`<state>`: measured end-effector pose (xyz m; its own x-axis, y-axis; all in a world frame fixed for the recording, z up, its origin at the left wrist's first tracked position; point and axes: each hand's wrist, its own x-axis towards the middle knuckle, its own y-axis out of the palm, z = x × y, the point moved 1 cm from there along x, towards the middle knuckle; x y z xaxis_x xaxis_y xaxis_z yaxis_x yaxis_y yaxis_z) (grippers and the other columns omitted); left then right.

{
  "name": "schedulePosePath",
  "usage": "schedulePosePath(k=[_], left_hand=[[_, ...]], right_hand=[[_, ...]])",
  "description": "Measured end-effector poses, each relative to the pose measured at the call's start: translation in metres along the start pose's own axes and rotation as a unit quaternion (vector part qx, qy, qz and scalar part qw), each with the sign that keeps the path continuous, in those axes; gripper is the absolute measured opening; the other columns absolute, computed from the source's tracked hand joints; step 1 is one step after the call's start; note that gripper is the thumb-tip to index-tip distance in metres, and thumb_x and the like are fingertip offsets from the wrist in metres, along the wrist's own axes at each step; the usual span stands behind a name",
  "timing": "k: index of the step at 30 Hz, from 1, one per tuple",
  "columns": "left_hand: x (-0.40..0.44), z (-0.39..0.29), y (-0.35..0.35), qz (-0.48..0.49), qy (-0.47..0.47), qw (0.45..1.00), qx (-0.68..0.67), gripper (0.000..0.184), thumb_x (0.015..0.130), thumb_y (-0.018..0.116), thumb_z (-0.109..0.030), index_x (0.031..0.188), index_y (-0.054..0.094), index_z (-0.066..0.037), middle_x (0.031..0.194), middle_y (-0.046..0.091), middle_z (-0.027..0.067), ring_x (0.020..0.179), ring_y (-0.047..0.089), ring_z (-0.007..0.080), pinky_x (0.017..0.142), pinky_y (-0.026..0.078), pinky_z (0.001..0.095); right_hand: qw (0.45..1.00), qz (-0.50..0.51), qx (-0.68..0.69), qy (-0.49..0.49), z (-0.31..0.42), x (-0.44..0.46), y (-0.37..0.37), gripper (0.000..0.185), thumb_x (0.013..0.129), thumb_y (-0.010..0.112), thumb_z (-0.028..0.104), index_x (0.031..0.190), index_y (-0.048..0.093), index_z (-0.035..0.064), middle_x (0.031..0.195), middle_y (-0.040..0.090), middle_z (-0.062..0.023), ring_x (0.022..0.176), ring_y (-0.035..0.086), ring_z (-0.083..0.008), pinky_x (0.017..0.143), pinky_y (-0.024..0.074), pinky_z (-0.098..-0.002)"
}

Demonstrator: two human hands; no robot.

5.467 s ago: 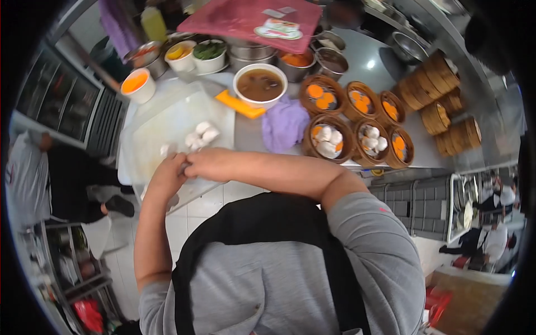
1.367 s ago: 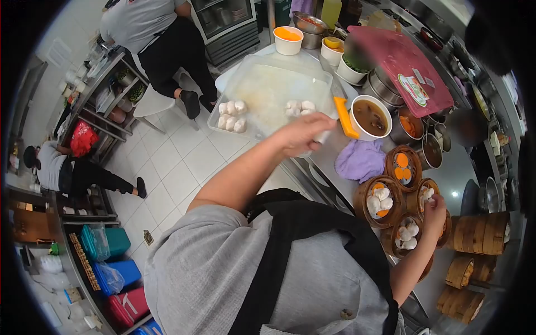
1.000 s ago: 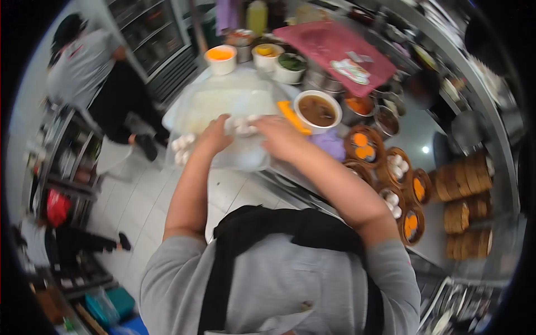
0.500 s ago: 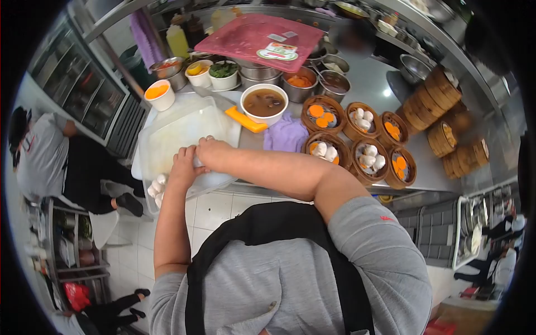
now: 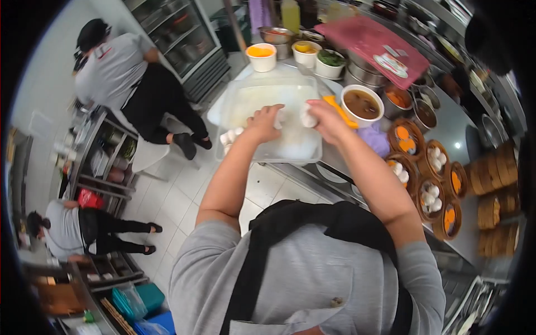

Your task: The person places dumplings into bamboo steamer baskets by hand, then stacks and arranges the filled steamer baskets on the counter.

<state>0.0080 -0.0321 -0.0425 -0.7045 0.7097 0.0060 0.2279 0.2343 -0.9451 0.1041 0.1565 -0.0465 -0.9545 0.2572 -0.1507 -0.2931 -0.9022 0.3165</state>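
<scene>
1. Step in hand, as I judge it: parting the buns by hand inside the clear tub [image 5: 268,152], which sits near 12 o'clock on my head view.
2. The right hand [image 5: 328,121], at 1 o'clock, is pinching a bun [image 5: 308,116] between thumb and fingers over the tub; I can't say whether it is one piece or two together.
3. The left hand [image 5: 264,124], at 12, has its thumb and fingers curled about a second white piece [image 5: 281,118]. Blur keeps me from judging whether they press on it or merely surround it.
4. More buns [image 5: 230,137] lie clustered against the tub's side at its 8 o'clock, just beside the left wrist and clear of its fingers.
5. At 3 o'clock I have six round steamers [image 5: 415,200]: three hold white buns, three show only orange slices [image 5: 407,146].
6. Between tub and steamers, at 2 o'clock, are the orange knife handle [image 5: 339,113], the soup bowl [image 5: 362,120] and the purple cloth [image 5: 373,139].
7. The next move calls, I think, for a light pinch, since the buns look soft, and enough lift to clear the tub's rim, the handle and the bowl.
</scene>
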Motion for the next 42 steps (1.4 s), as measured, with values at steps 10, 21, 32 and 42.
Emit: schedulePosePath(k=[10, 21, 32, 42], left_hand=[[-0.013, -0.069, -0.005, 0.046, 0.064, 0.879, -0.47, 0.062, 0.08, 0.061, -0.002, 0.139, 0.04, -0.003, 0.126, 0.053, 0.0136, 0.105, 0.057, 0.0187, 0.091, 0.048, 0.033], [-0.006, -0.161, 0.004, 0.081, 0.113, 0.809, -0.571, 0.045, 0.085, 0.064, -0.002, 0.126, 0.046, -0.005, 0.114, 0.059, 0.0091, 0.1, 0.058, 0.0153, 0.085, 0.047, 0.0286], [-0.021, -0.253, 0.054, 0.354, 0.113, 0.591, -0.716, 0.062, 0.085, 0.067, -0.008, 0.136, 0.033, -0.001, 0.112, 0.059, 0.0152, 0.098, 0.062, 0.0209, 0.083, 0.052, 0.0359], [-0.04, -0.179, 0.023, 0.12, 0.206, 0.85, -0.469, 0.064, 0.086, 0.067, -0.018, 0.139, 0.036, -0.002, 0.114, 0.061, 0.0138, 0.097, 0.06, 0.0182, 0.081, 0.051, 0.0319]], right_hand=[[0.991, -0.017, 0.129, 0.042, -0.003, -0.026, 0.011, 0.036, 0.083, 0.066, 0.01, 0.116, 0.052, 0.0051, 0.108, 0.059, -0.0094, 0.098, 0.06, -0.0223, 0.082, 0.0515, -0.0397], [0.984, 0.0, 0.174, 0.04, 0.046, -0.14, -0.102, 0.023, 0.086, 0.066, 0.028, 0.102, 0.06, 0.0122, 0.088, 0.062, -0.0016, 0.08, 0.062, -0.0151, 0.069, 0.0525, -0.0323], [0.82, -0.165, -0.502, -0.218, 0.071, -0.24, -0.12, 0.05, 0.073, 0.074, 0.01, 0.12, 0.056, 0.0034, 0.092, 0.06, -0.0081, 0.079, 0.056, -0.0158, 0.078, 0.0472, -0.0286], [0.987, -0.014, -0.158, -0.003, 0.051, -0.205, -0.105, 0.039, 0.079, 0.067, 0.004, 0.113, 0.05, 0.0077, 0.09, 0.061, -0.0044, 0.067, 0.055, -0.0078, 0.056, 0.0445, -0.0213]])
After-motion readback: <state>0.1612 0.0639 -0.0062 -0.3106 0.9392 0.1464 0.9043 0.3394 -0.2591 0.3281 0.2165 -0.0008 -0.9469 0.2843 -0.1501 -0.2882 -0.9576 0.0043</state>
